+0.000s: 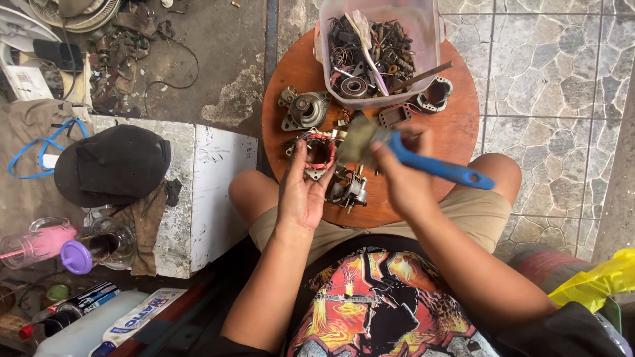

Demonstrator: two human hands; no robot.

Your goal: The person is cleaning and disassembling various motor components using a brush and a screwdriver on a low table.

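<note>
My left hand point(302, 192) holds a small motor stator point(320, 153) with red-taped copper windings, over a round wooden table point(456, 125). My right hand point(405, 173) grips a paintbrush by its blue handle point(436, 168). The brush's worn bristles point(358, 139) rest against the stator's right side. Just below the stator, a metal motor part point(348, 190) lies on the table between my hands.
A clear plastic tub point(377, 46) of bearings, wires and metal scraps stands at the table's far edge, with a motor end housing point(305, 110) and gasket frames point(436, 94) near it. A black cap point(111, 164) lies on a white block to the left. Bottles crowd the lower left.
</note>
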